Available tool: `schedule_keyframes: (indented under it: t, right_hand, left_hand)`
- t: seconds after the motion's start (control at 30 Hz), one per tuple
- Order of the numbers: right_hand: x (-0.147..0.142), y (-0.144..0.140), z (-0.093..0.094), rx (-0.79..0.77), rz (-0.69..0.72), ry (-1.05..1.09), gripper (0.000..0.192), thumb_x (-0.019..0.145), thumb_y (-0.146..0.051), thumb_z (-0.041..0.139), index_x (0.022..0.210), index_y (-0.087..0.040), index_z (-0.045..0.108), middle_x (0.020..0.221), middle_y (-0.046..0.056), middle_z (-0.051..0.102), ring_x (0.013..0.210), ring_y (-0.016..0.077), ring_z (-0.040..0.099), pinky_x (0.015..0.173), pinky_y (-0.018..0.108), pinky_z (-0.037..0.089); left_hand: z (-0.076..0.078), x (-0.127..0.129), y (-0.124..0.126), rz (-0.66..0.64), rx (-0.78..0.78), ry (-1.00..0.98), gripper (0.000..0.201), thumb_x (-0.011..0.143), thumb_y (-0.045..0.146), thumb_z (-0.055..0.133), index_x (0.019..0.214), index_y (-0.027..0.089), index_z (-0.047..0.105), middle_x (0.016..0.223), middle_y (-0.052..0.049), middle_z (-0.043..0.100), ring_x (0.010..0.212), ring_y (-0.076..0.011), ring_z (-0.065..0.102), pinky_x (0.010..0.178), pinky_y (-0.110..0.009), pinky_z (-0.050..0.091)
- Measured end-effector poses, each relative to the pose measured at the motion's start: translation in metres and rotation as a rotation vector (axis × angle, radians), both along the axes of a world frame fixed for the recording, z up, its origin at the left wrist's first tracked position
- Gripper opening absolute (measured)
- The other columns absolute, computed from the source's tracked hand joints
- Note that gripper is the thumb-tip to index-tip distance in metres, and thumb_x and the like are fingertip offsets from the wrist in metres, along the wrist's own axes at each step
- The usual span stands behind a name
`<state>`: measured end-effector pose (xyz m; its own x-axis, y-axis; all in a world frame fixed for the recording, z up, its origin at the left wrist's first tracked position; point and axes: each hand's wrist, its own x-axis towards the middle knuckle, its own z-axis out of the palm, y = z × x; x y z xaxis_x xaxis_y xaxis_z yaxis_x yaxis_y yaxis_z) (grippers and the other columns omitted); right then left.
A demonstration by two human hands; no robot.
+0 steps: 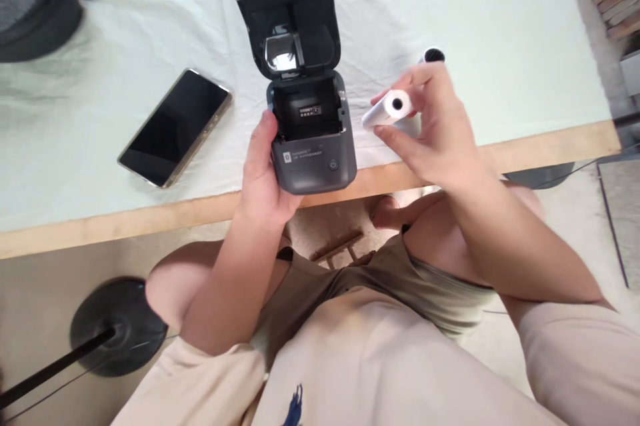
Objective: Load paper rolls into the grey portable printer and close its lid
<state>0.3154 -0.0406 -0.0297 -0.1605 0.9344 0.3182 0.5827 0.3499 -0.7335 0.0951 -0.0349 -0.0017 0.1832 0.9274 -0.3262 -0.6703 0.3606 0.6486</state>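
My left hand [266,169] grips a small dark grey label printer [313,169] by its lower left side. The printer's lid [295,19] is swung up, and its paper bay [295,123] shows no roll inside, only a small printed sticker. To the right of it, my right hand [435,123] pinches a white paper roll [383,113] between thumb and fingers, its cored end facing me. The roll is apart from the printer. Just beyond my right fingers stands a dark-ended cylindrical object [433,55], partly hidden by the hand.
A smartphone [175,129] with a dark screen lies on the pale cloth [515,33] at the left. A round black case or bag [37,6] sits at the far left. The table's wooden edge [120,218] runs in front of my knees. A black round stand base [117,326] is on the floor.
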Motion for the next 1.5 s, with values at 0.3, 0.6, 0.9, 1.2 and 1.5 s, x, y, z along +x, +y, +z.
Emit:
schedule_keyframes:
  t: [0.3, 0.6, 0.9, 1.2, 1.5]
  right_hand:
    - [0.019, 0.007, 0.010, 0.343, -0.331, -0.041, 0.031, 0.096, -0.033, 0.069, 0.123, -0.028, 0.055, 0.121, 0.010, 0.070, 0.103, 0.0266, 0.069, 0.087, 0.044, 0.055]
    - [0.022, 0.037, -0.021, -0.004, -0.487, -0.195, 0.053, 0.091, -0.020, 0.075, 0.135, -0.029, 0.047, 0.130, 0.015, 0.055, 0.092, 0.0228, 0.056, 0.084, 0.041, 0.052]
    - [0.026, 0.046, -0.005, -0.043, -0.588, 0.383, 0.058, 0.069, -0.013, 0.067, 0.119, -0.034, 0.045, 0.106, 0.003, 0.067, 0.077, 0.0209, 0.061, 0.068, 0.038, 0.048]
    - [0.038, 0.045, -0.006, -0.247, -0.419, 0.808, 0.037, 0.075, -0.034, 0.081, 0.106, -0.038, 0.061, 0.100, -0.001, 0.069, 0.096, 0.0231, 0.072, 0.065, 0.034, 0.057]
    - [0.009, 0.015, 0.027, 0.243, -0.126, 0.287, 0.059, 0.088, -0.043, 0.080, 0.142, -0.041, 0.057, 0.126, 0.004, 0.068, 0.112, 0.0270, 0.073, 0.091, 0.048, 0.062]
  left_hand:
    - [-0.015, -0.010, 0.005, -0.040, 0.052, 0.007, 0.041, 0.113, 0.042, 0.049, 0.107, 0.018, 0.082, 0.105, -0.002, 0.086, 0.112, -0.0226, 0.082, 0.109, -0.037, 0.066]
    - [-0.013, -0.009, 0.005, -0.016, 0.004, 0.013, 0.039, 0.113, 0.040, 0.051, 0.104, 0.017, 0.082, 0.103, -0.003, 0.085, 0.122, -0.0253, 0.079, 0.114, -0.040, 0.063]
    - [-0.014, -0.010, 0.004, -0.035, -0.041, -0.038, 0.036, 0.112, 0.044, 0.056, 0.110, 0.018, 0.081, 0.108, -0.006, 0.086, 0.136, -0.0303, 0.074, 0.118, -0.044, 0.061]
    - [-0.012, -0.009, 0.005, -0.039, -0.071, -0.042, 0.045, 0.116, 0.048, 0.046, 0.108, 0.018, 0.079, 0.106, -0.005, 0.086, 0.135, -0.0284, 0.075, 0.117, -0.041, 0.062]
    - [-0.021, -0.012, 0.003, -0.120, 0.035, 0.017, 0.044, 0.111, 0.055, 0.056, 0.112, 0.019, 0.081, 0.115, -0.007, 0.086, 0.119, -0.0281, 0.081, 0.098, -0.035, 0.068]
